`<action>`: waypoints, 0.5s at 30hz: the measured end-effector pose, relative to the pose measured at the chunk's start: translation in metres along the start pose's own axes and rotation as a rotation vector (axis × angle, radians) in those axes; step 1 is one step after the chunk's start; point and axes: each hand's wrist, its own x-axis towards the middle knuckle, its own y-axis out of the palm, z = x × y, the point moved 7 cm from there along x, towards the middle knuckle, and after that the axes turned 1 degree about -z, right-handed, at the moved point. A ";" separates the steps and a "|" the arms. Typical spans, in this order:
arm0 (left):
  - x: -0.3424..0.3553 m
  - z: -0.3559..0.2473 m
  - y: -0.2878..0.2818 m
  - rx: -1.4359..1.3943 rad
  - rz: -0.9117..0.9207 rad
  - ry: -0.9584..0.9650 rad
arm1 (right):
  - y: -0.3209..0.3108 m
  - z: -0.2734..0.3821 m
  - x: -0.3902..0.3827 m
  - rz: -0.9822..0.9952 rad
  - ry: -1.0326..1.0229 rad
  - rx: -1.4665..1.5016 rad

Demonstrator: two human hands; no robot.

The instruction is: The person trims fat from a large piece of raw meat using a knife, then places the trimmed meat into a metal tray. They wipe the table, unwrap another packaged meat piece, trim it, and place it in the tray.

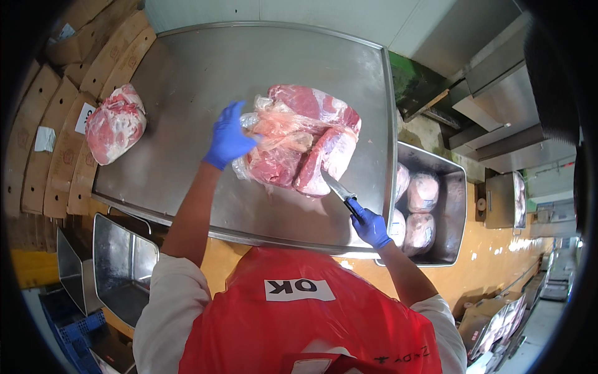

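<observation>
On the steel table [187, 81] lies a large piece of raw meat [311, 109], partly covered by crumpled clear plastic film [280, 128]. At its left edge is my left hand [229, 138] in a blue glove, fingers spread, beside the film; whether it touches the film I cannot tell. My right hand [372, 227], also in a blue glove, is closed round the dark handle of a knife [336, 186]. The blade points up and left, its tip at the meat's lower right edge. Another piece of meat [116, 124] sits at the table's left edge.
Cardboard boxes [62, 143] line the left side. A steel tub [458, 206] to the right of the table holds several wrapped pieces of meat [423, 192]. More steel tubs [128, 262] stand at the lower left, near blue crates [81, 327]. A wall rises behind the table.
</observation>
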 end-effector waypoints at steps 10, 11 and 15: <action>0.024 -0.065 0.089 0.360 -0.064 0.154 | 0.010 0.028 -0.007 -0.059 0.030 0.057; 0.029 -0.070 0.087 0.393 -0.054 0.162 | 0.012 0.030 -0.006 -0.078 0.025 0.081; 0.064 -0.066 0.092 0.406 -0.022 0.179 | 0.007 0.041 -0.013 -0.059 0.047 0.048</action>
